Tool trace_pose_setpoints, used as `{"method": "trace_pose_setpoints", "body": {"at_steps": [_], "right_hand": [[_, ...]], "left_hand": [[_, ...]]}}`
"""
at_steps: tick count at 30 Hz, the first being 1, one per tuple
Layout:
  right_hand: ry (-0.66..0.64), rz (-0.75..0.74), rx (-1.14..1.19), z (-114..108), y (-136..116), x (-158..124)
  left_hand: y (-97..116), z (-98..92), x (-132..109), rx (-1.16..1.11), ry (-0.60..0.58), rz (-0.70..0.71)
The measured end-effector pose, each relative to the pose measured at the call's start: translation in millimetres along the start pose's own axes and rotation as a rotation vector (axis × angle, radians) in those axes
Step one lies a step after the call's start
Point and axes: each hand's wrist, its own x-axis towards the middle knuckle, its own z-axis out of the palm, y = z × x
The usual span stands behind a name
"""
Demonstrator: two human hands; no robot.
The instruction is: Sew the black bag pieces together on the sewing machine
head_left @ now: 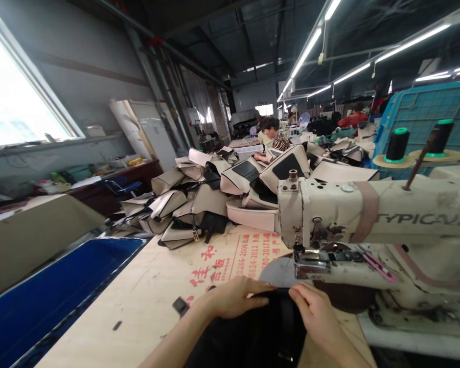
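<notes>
My left hand (233, 299) and my right hand (316, 312) both grip the top edge of a black bag piece (260, 332) at the near edge of the wooden table (153, 301). The fingers of each hand curl over that edge, pinching it. The black piece lies just in front of the needle area (310, 258) of a cream sewing machine (371, 214) marked TYPICAL. A small dark buckle or tab (181, 305) lies on the table just left of my left wrist.
A heap of beige and black bag parts (214, 199) covers the far table. A blue bin (57, 291) sits at the left. Thread cones (396, 145) and a blue crate (425, 112) stand at the right. Another person (272, 135) works farther back.
</notes>
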Motion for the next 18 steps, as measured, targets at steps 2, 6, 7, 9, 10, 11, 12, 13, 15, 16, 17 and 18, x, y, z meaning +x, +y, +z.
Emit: {"method": "trace_pose_setpoints", "body": {"at_steps": [2,6,7,9,10,11,12,13,15,16,17,18], "right_hand": [[0.005,0.024,0.034,2,-1,-2],[0.013,0.148,0.143,9,2,-1],[0.031,0.204,0.202,12,4,1],[0.104,0.324,0.362,20,11,5],[0.150,0.382,0.451,24,14,8],[0.197,0.435,0.541,28,17,11],[0.240,0.486,0.635,32,19,14],[0.280,0.536,0.732,35,20,18],[0.342,0.623,0.917,41,20,23],[0.369,0.657,0.995,43,19,26],[0.388,0.685,1.057,44,17,27],[0.403,0.706,1.098,45,15,29]], "left_hand": [[-10,11.9,-1,-0.123,0.075,-0.032],[-20,16.6,13,-0.176,0.138,-0.050],[-22,11.7,21,-0.136,0.139,-0.039],[-24,-3.1,43,-0.010,0.106,-0.014],[-24,-11.7,56,0.054,0.078,-0.004],[-24,-20.0,69,0.105,0.051,0.004],[-23,-27.5,82,0.138,0.031,0.011],[-22,-33.8,94,0.157,0.019,0.017],[-19,-41.8,114,0.192,0.009,0.028],[-17,-43.8,121,0.213,0.005,0.033],[-15,-44.8,126,0.234,0.002,0.037],[-14,-45.0,129,0.254,-0.001,0.040]]}}
